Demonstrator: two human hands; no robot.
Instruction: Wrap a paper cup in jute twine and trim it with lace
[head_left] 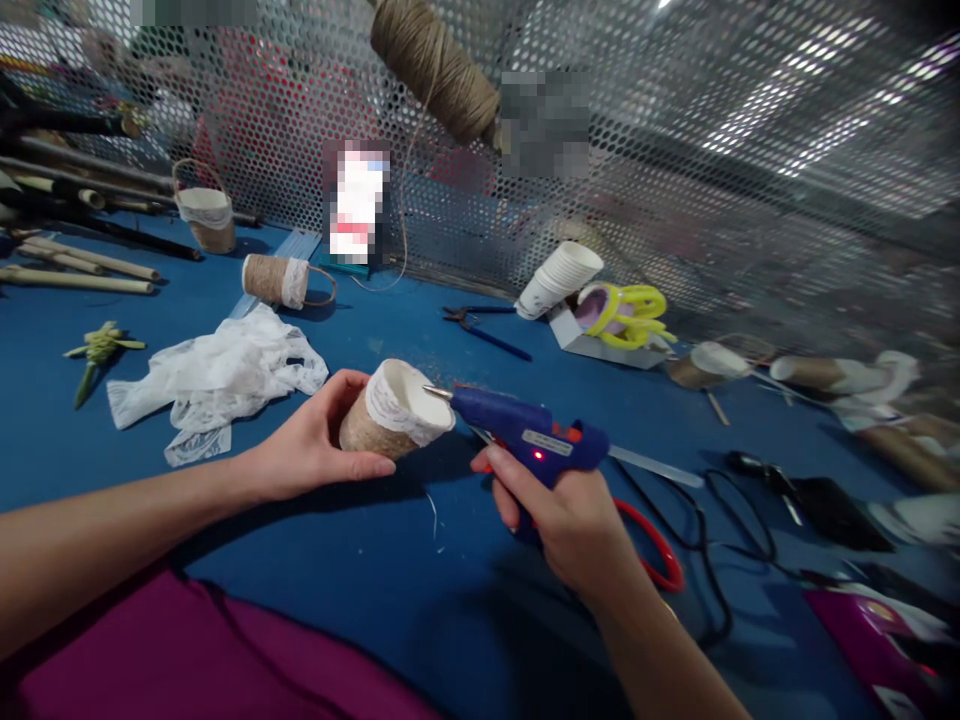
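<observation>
My left hand (315,440) is wrapped around a paper cup (382,420) covered in brown twine, with a white lace band at its rim. The cup is tilted, its mouth facing right and up. In my right hand (562,510) is a blue hot glue gun (510,420) with a lit red light and a clear glue stick (660,465) out of its back. The nozzle tip is at the inside of the cup's rim; whether it touches cannot be told. A crumpled heap of white lace (225,370) lies left of the cup.
Behind lie pliers (487,332), stacked paper cups (559,280) and a twine-wrapped basket (274,280); another basket (206,218) stands upright. A twine spool (435,65) hangs at the perforated metal screen (637,180). Red-handled scissors (660,550) and a black cable (701,520) lie right.
</observation>
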